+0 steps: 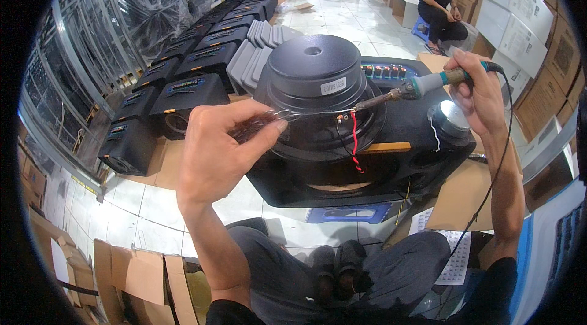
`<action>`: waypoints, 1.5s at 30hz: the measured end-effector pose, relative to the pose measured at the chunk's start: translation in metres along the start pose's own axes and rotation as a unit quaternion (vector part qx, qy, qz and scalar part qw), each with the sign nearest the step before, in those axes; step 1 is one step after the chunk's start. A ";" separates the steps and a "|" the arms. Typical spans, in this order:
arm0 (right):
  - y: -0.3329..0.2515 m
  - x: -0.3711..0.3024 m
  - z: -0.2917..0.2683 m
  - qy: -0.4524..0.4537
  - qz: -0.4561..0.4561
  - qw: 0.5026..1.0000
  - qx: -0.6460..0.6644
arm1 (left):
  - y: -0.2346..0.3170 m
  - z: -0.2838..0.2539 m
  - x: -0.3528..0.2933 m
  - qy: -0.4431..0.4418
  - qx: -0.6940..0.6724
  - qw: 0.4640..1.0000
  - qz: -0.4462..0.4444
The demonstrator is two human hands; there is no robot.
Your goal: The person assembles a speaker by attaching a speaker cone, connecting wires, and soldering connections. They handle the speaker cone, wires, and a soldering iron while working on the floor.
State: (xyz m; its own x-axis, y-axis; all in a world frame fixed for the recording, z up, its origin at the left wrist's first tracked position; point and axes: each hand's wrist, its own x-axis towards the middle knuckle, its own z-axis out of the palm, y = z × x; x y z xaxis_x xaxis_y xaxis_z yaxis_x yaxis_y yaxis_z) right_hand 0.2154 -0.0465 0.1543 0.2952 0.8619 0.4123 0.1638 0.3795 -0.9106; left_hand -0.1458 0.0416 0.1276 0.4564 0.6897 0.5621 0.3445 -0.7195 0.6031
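A big black speaker driver (313,56) lies magnet side up on a black speaker cabinet (403,172) in front of me. My right hand (480,89) grips a soldering iron (422,85) with a grey-green handle. Its tip touches or nearly touches the terminal at the driver's near right edge, where a red wire (354,132) and a black one hang down. Between thumb and fingers, my left hand (220,147) pinches a loose coil of thin solder wire (318,111), whose free end reaches the iron's tip.
A smaller silver-backed driver (451,118) and a control panel (391,72) sit on the cabinet, which rests above a blue stool (354,213). Grey panels (251,65) and rows of black speaker cabinets (189,102) stand left. The iron's cord (489,184) hangs along my right arm. A person (441,7) sits far right beside cartons.
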 end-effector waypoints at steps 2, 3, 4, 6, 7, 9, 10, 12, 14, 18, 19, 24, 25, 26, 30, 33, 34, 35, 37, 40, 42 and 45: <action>0.000 0.002 -0.002 -0.002 -0.011 1.000 -0.023 | 0.002 0.001 0.000 0.002 0.006 1.000 0.014; -0.001 0.003 -0.003 -0.010 -0.024 0.999 -0.037 | 0.002 0.000 0.000 -0.011 0.006 1.000 0.006; -0.001 0.004 -0.004 -0.009 -0.023 0.999 -0.040 | 0.003 -0.001 0.000 -0.023 0.006 1.000 -0.002; -0.002 0.006 -0.006 -0.020 -0.036 0.998 -0.049 | 0.004 -0.002 0.001 -0.034 0.009 0.999 -0.008; -0.002 0.007 -0.006 -0.027 -0.041 0.998 -0.049 | 0.005 -0.002 0.002 -0.033 0.012 0.999 -0.006; -0.004 0.007 -0.007 -0.043 -0.048 0.997 -0.051 | 0.005 -0.001 0.002 -0.031 0.016 0.999 -0.003; -0.005 0.007 -0.008 -0.044 -0.045 0.996 -0.058 | 0.004 -0.001 0.001 -0.029 0.017 0.999 -0.002; -0.007 0.006 -0.009 -0.046 -0.036 0.996 -0.068 | 0.003 0.000 0.000 -0.015 0.014 1.000 0.006; -0.007 0.006 -0.010 -0.049 -0.028 0.996 -0.067 | 0.002 0.001 0.000 0.010 0.004 1.000 0.019; -0.005 0.009 -0.014 -0.067 -0.041 0.994 -0.074 | 0.000 0.001 -0.001 0.010 0.009 1.000 0.001; -0.005 0.010 -0.016 -0.078 -0.044 0.993 -0.082 | 0.000 0.001 -0.001 0.008 0.009 1.000 0.002; -0.008 0.017 -0.025 -0.130 -0.062 0.982 -0.125 | 0.004 -0.001 -0.001 -0.004 0.019 1.000 -0.015; -0.009 0.018 -0.027 -0.140 -0.067 0.979 -0.133 | 0.005 -0.002 -0.001 -0.010 0.026 0.999 -0.021; -0.010 0.020 -0.028 -0.150 -0.069 0.976 -0.139 | 0.005 -0.003 -0.001 -0.015 0.032 0.999 -0.021; -0.008 0.029 -0.032 -0.169 -0.024 0.979 -0.109 | 0.007 -0.004 -0.001 -0.008 0.032 0.999 -0.014; 0.003 0.039 -0.032 -0.161 0.016 0.985 -0.063 | 0.007 -0.002 0.000 -0.006 0.028 1.000 -0.013; 0.006 0.042 -0.033 -0.174 0.025 0.983 -0.054 | 0.008 -0.002 0.000 -0.008 0.028 0.999 -0.015; 0.008 0.045 -0.034 -0.186 0.034 0.981 -0.045 | 0.008 -0.002 -0.001 -0.010 0.027 0.999 -0.017; 0.011 0.052 -0.035 -0.203 0.047 0.978 -0.032 | 0.008 -0.002 -0.001 -0.014 0.035 0.999 -0.021; 0.013 0.062 -0.035 -0.213 0.061 0.975 -0.026 | 0.008 -0.003 -0.001 -0.015 0.040 0.999 -0.018; 0.012 0.068 -0.033 -0.225 0.064 0.972 -0.020 | 0.009 -0.003 -0.001 -0.016 0.041 0.999 -0.015; 0.011 0.069 -0.032 -0.209 0.053 0.976 -0.031 | 0.010 -0.002 -0.001 -0.019 0.039 0.999 -0.014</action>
State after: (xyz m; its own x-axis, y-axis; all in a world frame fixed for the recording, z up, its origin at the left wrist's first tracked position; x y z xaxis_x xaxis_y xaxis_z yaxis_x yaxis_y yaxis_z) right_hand 0.2674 0.0067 0.1733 -0.0943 0.9621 0.2560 0.2129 0.2707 -0.9388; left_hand -0.1446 0.0344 0.1343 0.4769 0.7067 0.5226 0.4192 -0.7055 0.5715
